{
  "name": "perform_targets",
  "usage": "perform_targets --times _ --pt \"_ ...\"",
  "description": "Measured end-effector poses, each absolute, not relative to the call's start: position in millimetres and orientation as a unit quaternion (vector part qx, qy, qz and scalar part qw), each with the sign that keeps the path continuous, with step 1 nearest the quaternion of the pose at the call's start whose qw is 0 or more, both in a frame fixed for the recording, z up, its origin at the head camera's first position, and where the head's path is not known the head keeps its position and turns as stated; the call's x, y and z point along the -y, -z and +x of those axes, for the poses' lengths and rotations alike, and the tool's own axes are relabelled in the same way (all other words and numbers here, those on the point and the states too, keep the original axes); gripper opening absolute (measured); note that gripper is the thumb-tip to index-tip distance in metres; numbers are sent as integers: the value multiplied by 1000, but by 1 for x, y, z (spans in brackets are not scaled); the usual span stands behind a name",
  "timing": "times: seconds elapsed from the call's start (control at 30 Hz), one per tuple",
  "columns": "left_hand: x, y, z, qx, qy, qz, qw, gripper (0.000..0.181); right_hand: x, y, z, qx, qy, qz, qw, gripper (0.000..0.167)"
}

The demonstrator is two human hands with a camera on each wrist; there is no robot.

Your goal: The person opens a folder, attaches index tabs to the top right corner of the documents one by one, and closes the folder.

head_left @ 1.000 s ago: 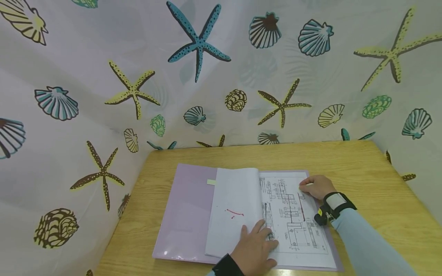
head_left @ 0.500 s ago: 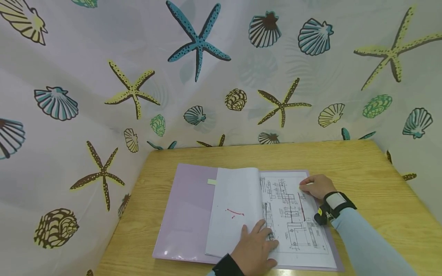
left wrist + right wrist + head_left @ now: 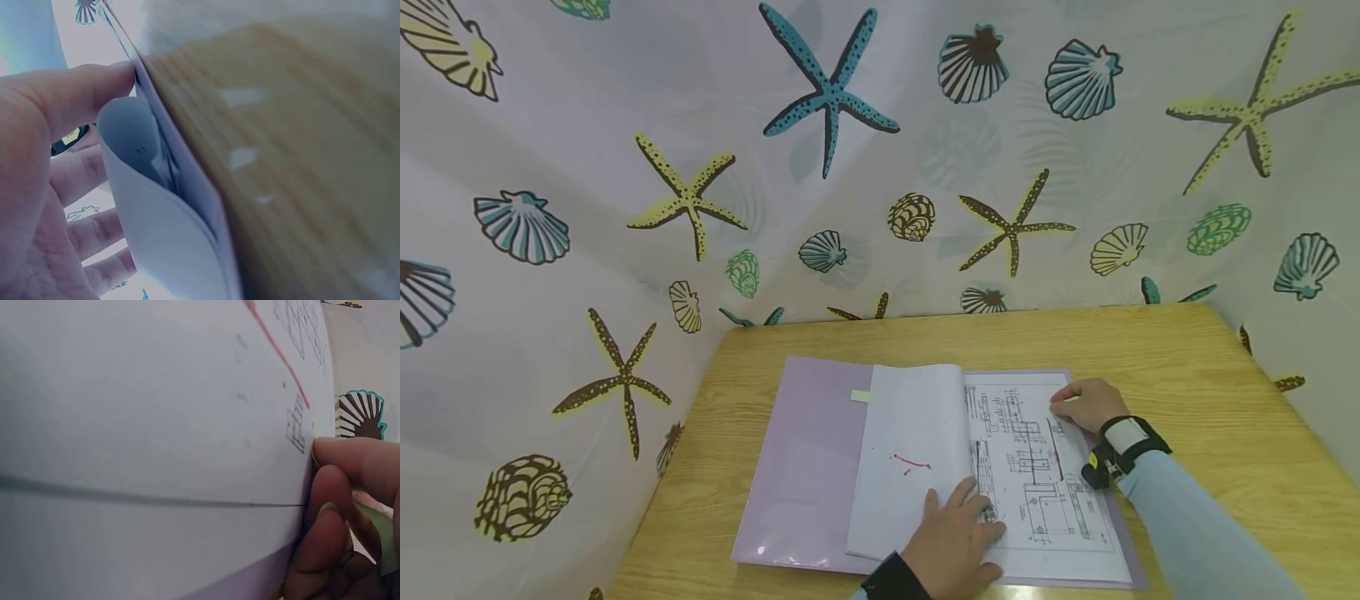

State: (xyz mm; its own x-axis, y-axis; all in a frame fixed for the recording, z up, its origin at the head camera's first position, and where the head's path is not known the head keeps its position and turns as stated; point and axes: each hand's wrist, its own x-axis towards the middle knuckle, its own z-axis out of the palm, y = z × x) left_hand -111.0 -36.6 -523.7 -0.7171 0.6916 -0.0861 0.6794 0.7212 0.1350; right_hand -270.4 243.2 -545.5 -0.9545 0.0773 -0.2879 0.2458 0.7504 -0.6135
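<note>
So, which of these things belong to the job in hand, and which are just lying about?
Part of the job, it seems:
open purple folder
turned-back page, green tab at its edge
drawing page
left fingers, resting on the pages
right fingers, at the drawing page's edge

Just there:
wooden table
shell-and-starfish cloth
black wrist straps

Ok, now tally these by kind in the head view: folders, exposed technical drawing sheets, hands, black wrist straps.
Lilac folder: 1
Technical drawing sheet: 1
Hands: 2 (left hand, right hand)
Black wrist straps: 2 (left strap, right strap)
Total: 6
</note>
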Motion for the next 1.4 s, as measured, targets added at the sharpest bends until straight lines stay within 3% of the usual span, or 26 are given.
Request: perform_targets --times 0.2,0.33,0.5,0.63,0.8,0.9,1.03,1.17,1.4 --pt "37 524 -110 -926 -50 369 67 47 -239 543 -269 -937 322 77 112 25" --pt "36 524 -110 -927 -51 366 65 47 -236 535 -264 -955 276 66 89 32" --pt "34 524 -109 -928 -50 365 57 46 -231 521 -251 -977 197 65 -39 37" --pt "33 523 -109 -928 -49 364 55 45 -218 511 -229 -978 163 -6 -127 31" --pt "34 523 -109 -931 -38 358 55 45 -189 516 -197 -986 109 -108 -63 54" --pt "34 523 -109 -931 -39 359 53 45 -181 524 -192 -990 84 -109 -34 71" --pt "33 522 -110 -932 -43 355 59 45 -181 531 -202 -993 87 -75 -7 77" --pt "34 522 -110 -933 -42 352 66 47 -182 530 -208 -994 92 -49 33 75" --pt "33 529 -109 -934 -41 350 58 46 -181 519 -211 -996 63 -61 30 51"
